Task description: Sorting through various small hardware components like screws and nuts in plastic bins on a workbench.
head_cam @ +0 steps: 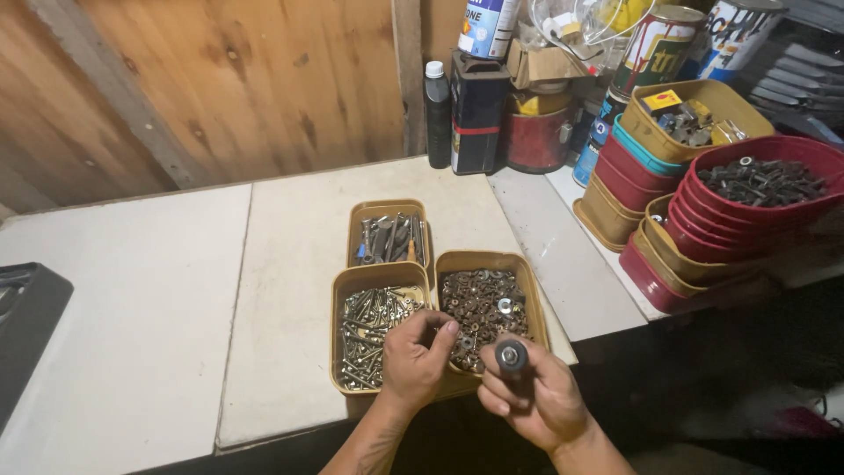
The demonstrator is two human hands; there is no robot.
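We grip a round part in right hand; left hand pinches sth tiny, can't tell what—may drop into washer tray just ahead.

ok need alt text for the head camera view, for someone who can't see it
Two bare hands work over a pale workbench: the right hand holds a small dark round part, the left hand hovers over a tan tray of screws. Beside it sit a tray of rusty washers and a tray of tools.
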